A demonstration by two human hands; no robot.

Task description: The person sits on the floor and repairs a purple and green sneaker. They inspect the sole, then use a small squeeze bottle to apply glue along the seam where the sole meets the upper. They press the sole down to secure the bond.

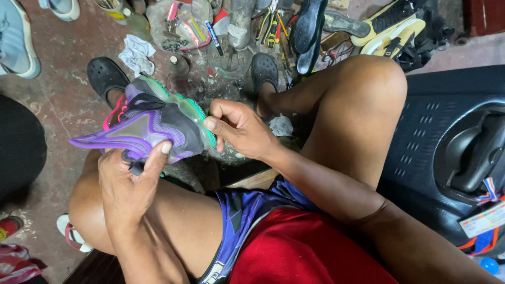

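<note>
A purple and grey sports shoe (152, 123) with a green translucent sole and pink trim is held over my left knee, sole edge turned to the right. My left hand (126, 181) grips the shoe from below, thumb pressed on its purple side. My right hand (239, 129) pinches the green sole edge, thumb on the sole rim and fingers curled. No tool shows in either hand.
My feet in black clogs (105, 76) rest on a stained concrete floor. Ahead lie a white rag (137, 55), a small bottle (180, 66), a plastic bag of tools (179, 23), pliers and loose shoe soles (310, 31). A black scooter body (452, 147) stands at right.
</note>
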